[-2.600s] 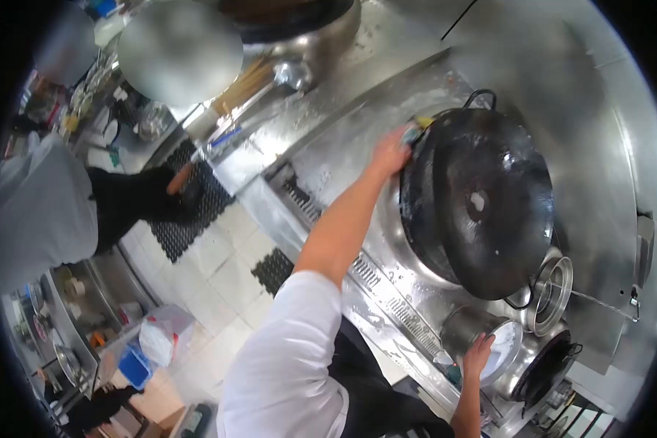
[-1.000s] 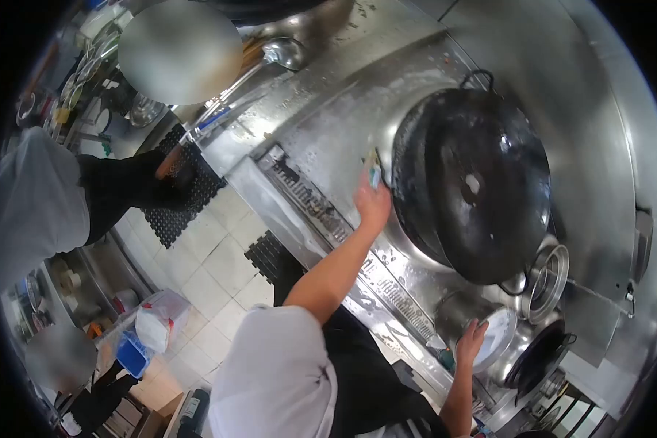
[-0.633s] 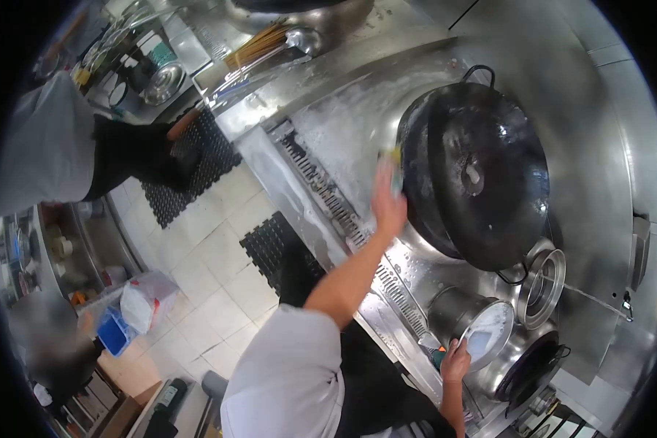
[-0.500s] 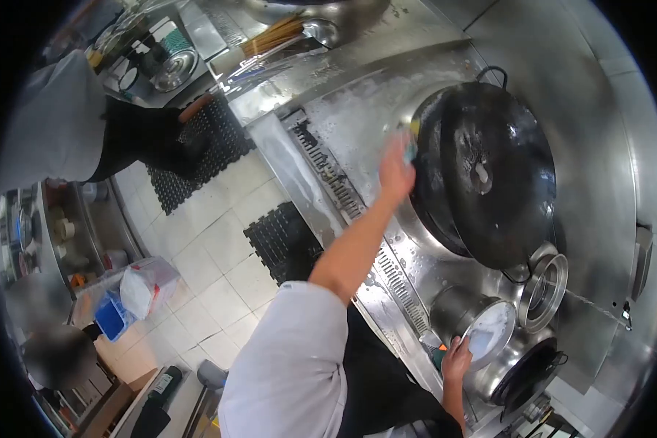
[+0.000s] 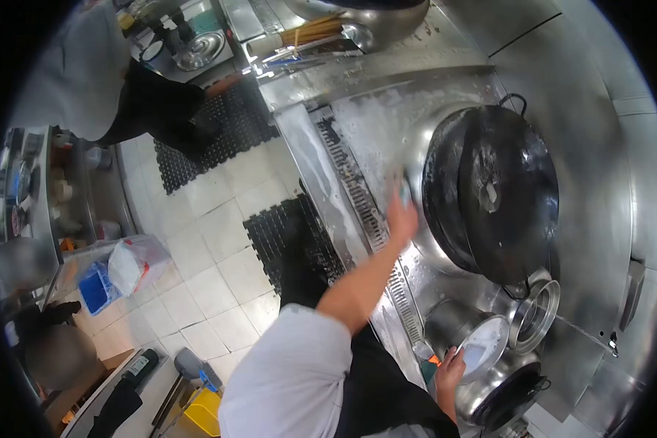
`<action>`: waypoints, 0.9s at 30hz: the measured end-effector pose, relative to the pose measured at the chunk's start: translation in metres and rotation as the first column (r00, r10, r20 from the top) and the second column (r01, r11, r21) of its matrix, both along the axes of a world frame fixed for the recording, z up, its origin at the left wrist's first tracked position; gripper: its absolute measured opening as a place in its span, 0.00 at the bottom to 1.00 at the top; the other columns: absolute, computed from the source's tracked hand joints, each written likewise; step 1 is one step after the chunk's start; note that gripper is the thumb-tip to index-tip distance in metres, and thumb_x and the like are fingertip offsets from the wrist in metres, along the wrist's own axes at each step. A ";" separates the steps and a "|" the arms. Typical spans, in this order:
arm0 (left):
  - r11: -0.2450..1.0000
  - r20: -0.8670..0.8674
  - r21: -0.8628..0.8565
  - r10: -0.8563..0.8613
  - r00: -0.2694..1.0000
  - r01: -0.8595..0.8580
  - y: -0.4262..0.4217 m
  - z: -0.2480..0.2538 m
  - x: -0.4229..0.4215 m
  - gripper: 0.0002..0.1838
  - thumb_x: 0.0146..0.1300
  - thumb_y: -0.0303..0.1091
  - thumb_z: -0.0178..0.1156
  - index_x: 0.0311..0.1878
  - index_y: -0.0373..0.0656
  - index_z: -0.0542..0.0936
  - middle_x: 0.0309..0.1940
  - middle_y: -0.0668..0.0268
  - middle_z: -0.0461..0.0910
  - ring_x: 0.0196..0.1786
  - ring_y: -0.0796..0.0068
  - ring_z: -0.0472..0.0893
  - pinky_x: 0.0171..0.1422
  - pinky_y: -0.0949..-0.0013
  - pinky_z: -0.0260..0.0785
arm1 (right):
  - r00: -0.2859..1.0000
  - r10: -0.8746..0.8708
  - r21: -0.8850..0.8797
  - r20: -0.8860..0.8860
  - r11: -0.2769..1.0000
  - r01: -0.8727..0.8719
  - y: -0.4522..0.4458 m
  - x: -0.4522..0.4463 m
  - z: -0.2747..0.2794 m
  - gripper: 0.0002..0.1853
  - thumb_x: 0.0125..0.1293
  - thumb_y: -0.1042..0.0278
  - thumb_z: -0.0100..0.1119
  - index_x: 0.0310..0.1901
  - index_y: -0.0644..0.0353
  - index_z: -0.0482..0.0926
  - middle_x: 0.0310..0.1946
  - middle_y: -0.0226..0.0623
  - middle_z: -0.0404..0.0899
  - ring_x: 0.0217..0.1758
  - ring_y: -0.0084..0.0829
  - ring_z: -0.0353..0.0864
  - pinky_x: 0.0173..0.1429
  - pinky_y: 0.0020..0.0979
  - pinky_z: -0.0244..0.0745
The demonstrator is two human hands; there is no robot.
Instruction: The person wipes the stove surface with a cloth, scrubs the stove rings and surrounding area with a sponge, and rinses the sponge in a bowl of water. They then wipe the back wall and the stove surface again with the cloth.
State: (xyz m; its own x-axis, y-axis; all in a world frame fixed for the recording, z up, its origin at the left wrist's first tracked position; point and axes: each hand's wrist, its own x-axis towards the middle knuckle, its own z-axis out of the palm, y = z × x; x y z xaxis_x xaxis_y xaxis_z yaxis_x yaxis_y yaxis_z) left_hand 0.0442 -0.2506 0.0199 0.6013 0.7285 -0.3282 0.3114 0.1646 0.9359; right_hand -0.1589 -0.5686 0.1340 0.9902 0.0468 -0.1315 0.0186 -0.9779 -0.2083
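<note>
My left hand [image 5: 401, 217] is reaching out over the steel cooktop, just left of a big black wok [image 5: 515, 212]. Motion smears it, but its fingers close around a small teal sponge [image 5: 406, 193]; a yellow side showed earlier. White suds lie on the metal near it. Lower right, the fingers of my right hand [image 5: 451, 369] grip the near rim of a round metal bowl [image 5: 498, 332], tilted and holding whitish, soapy liquid. A deep steel pot [image 5: 445, 325] stands right beside the bowl.
A slotted drain channel [image 5: 358, 193] runs along the cooktop's front. Past the bowl are a steel ring [image 5: 534, 317] and a smaller black wok [image 5: 515, 398]. Bamboo brush and ladle [image 5: 358, 34] lie at the top. A co-worker in black apron [image 5: 150, 109] stands upper left, on floor mats.
My left hand has pulled back with the sponge, away from the wok's rim and toward the drain channel. My right hand keeps its hold on the bowl. The whole view has shifted.
</note>
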 end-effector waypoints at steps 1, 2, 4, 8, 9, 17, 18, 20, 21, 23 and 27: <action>0.946 0.139 0.259 0.160 0.977 -0.192 -0.049 -0.021 -0.022 0.29 0.62 0.25 0.50 0.69 0.50 0.63 0.63 0.46 0.67 0.65 0.49 0.67 0.69 0.59 0.59 | 1.000 0.004 0.011 0.006 1.000 -0.004 0.005 0.001 -0.002 0.15 0.72 0.62 0.44 0.38 0.69 0.71 0.16 0.55 0.71 0.21 0.58 0.72 0.26 0.51 0.60; 0.986 0.139 0.112 0.107 0.984 -0.123 -0.082 -0.030 -0.049 0.30 0.62 0.25 0.50 0.69 0.49 0.62 0.64 0.47 0.66 0.66 0.50 0.67 0.69 0.59 0.59 | 0.999 -0.011 0.024 -0.033 1.000 0.012 0.006 -0.001 0.002 0.15 0.72 0.62 0.44 0.38 0.69 0.71 0.15 0.55 0.71 0.21 0.58 0.71 0.26 0.51 0.59; 0.997 0.163 -0.055 0.066 0.984 -0.058 -0.091 -0.025 -0.045 0.30 0.62 0.24 0.50 0.69 0.47 0.61 0.65 0.48 0.65 0.67 0.51 0.66 0.69 0.60 0.59 | 1.000 0.016 0.027 -0.024 1.000 -0.015 0.004 0.001 0.007 0.15 0.72 0.63 0.45 0.36 0.69 0.71 0.14 0.55 0.69 0.20 0.58 0.71 0.25 0.50 0.59; 0.969 0.081 0.247 -0.009 0.997 -0.011 0.021 -0.029 0.052 0.26 0.60 0.29 0.55 0.63 0.38 0.67 0.60 0.48 0.70 0.61 0.48 0.71 0.66 0.56 0.61 | 0.999 -0.032 0.005 -0.042 0.999 0.032 -0.003 0.000 -0.001 0.15 0.72 0.63 0.45 0.36 0.69 0.71 0.14 0.55 0.69 0.20 0.58 0.71 0.25 0.50 0.58; 0.954 -0.134 0.233 -0.161 0.978 0.189 0.052 -0.036 0.080 0.25 0.59 0.32 0.55 0.61 0.37 0.68 0.55 0.48 0.74 0.57 0.46 0.73 0.63 0.52 0.64 | 0.996 -0.049 -0.018 -0.075 0.999 0.048 -0.008 -0.009 0.005 0.15 0.72 0.63 0.45 0.36 0.69 0.71 0.14 0.55 0.69 0.20 0.58 0.71 0.25 0.50 0.58; 0.984 0.094 0.165 0.054 0.994 -0.069 -0.057 -0.027 -0.044 0.36 0.54 0.19 0.52 0.68 0.58 0.65 0.43 0.44 0.79 0.47 0.41 0.78 0.51 0.53 0.69 | 0.994 -0.087 0.074 -0.062 0.993 0.091 -0.012 0.000 0.000 0.13 0.71 0.63 0.46 0.36 0.66 0.71 0.15 0.53 0.70 0.20 0.57 0.71 0.25 0.50 0.60; 0.995 -0.117 0.032 -0.092 0.989 0.096 -0.053 -0.023 -0.055 0.34 0.54 0.20 0.54 0.66 0.57 0.68 0.41 0.44 0.80 0.45 0.41 0.78 0.50 0.54 0.70 | 0.998 -0.041 0.056 -0.037 0.998 0.043 -0.009 0.005 -0.001 0.13 0.71 0.63 0.46 0.37 0.65 0.71 0.15 0.53 0.70 0.20 0.57 0.72 0.25 0.50 0.60; 0.955 -0.065 0.255 -0.143 0.988 0.155 -0.022 -0.037 -0.055 0.26 0.53 0.27 0.59 0.59 0.39 0.73 0.41 0.42 0.79 0.46 0.42 0.78 0.51 0.53 0.70 | 0.998 -0.041 0.078 -0.038 0.996 0.044 -0.005 0.008 0.003 0.12 0.71 0.63 0.46 0.37 0.64 0.72 0.16 0.54 0.71 0.21 0.56 0.73 0.24 0.50 0.62; 0.895 -0.183 0.323 -0.260 0.948 0.308 0.005 0.008 -0.054 0.24 0.53 0.28 0.58 0.55 0.34 0.74 0.42 0.41 0.79 0.48 0.43 0.78 0.55 0.53 0.69 | 0.999 -0.038 0.034 -0.036 0.999 0.039 -0.009 0.010 0.004 0.12 0.71 0.63 0.47 0.36 0.63 0.72 0.16 0.54 0.71 0.22 0.56 0.74 0.25 0.50 0.64; 0.626 0.024 0.583 -0.651 0.758 0.519 0.044 0.035 -0.040 0.26 0.51 0.24 0.57 0.58 0.39 0.73 0.55 0.51 0.74 0.60 0.52 0.72 0.64 0.57 0.63 | 0.994 0.036 -0.097 0.101 0.995 -0.026 -0.021 0.008 -0.007 0.10 0.68 0.62 0.51 0.35 0.60 0.73 0.16 0.52 0.73 0.20 0.54 0.75 0.25 0.50 0.68; -0.427 -0.435 0.891 -0.900 0.021 0.155 0.096 0.059 0.009 0.28 0.55 0.24 0.53 0.63 0.43 0.69 0.67 0.63 0.65 0.71 0.62 0.62 0.70 0.63 0.58 | 0.991 -0.015 -0.173 0.131 0.984 0.037 -0.013 0.012 0.004 0.11 0.66 0.61 0.56 0.31 0.59 0.73 0.13 0.46 0.73 0.17 0.49 0.76 0.22 0.45 0.69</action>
State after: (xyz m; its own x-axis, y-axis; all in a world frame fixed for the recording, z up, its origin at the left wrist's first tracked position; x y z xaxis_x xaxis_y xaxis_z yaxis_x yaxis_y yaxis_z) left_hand 0.0535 -0.1543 0.0784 0.4500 -0.8240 0.3442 -0.8922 -0.4316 0.1331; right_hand -0.1472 -0.5814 0.1378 0.9999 0.0084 -0.0067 0.0081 -0.9995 -0.0314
